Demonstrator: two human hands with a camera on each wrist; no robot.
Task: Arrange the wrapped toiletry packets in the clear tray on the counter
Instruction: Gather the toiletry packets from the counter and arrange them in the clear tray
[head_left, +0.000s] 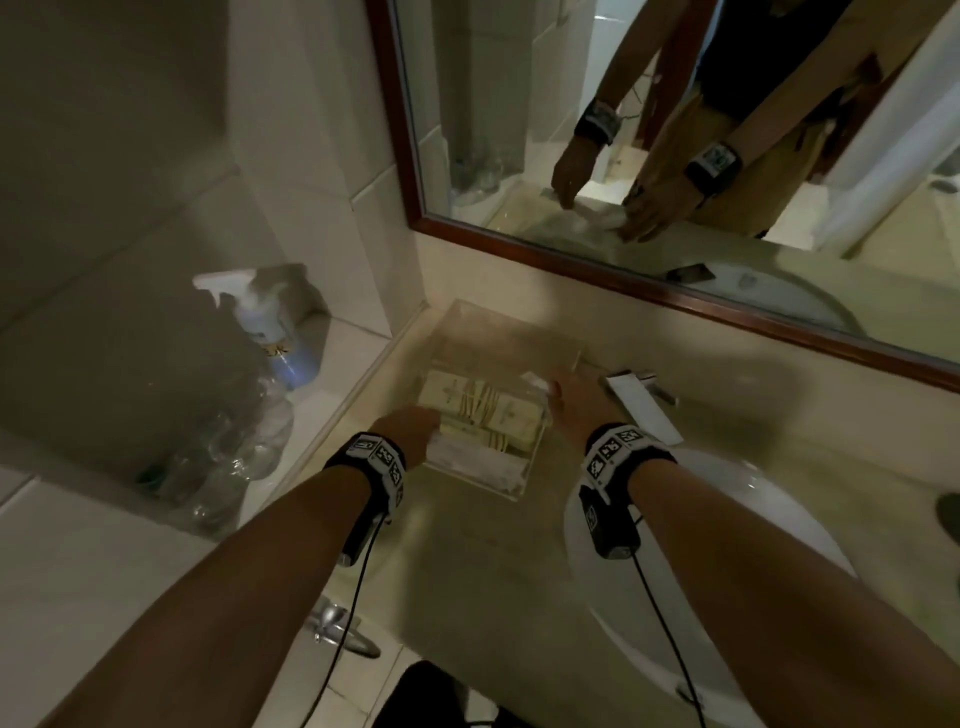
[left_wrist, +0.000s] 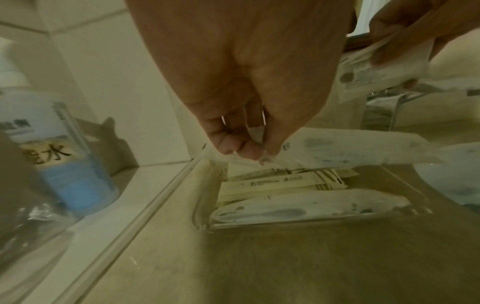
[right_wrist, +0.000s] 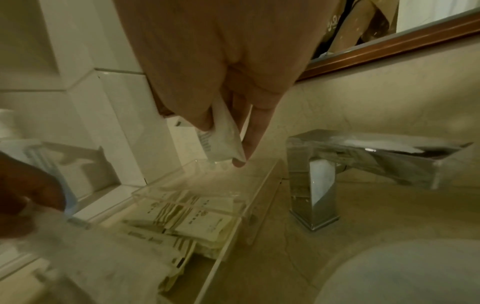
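Observation:
A clear tray (head_left: 519, 335) stands on the counter against the wall, left of the tap. Cream wrapped packets (head_left: 483, 402) lie stacked in it, and a long white packet (left_wrist: 311, 207) lies along its near wall (left_wrist: 324, 221). My left hand (left_wrist: 246, 152) hovers over the tray's near left corner and pinches the end of another long white packet (left_wrist: 350, 148), held level above the tray. My right hand (right_wrist: 223, 144) is above the tray's right side (right_wrist: 233, 236) and pinches a small white sachet (right_wrist: 226, 133) between thumb and fingers. The cream packets (right_wrist: 202, 222) sit below it.
A chrome tap (head_left: 639, 389) stands just right of the tray, with the white basin (head_left: 701, 545) in front of it. On the tiled ledge to the left are a spray bottle (head_left: 265, 322) and crumpled empty plastic bottles (head_left: 223, 447). A framed mirror (head_left: 675, 130) hangs behind.

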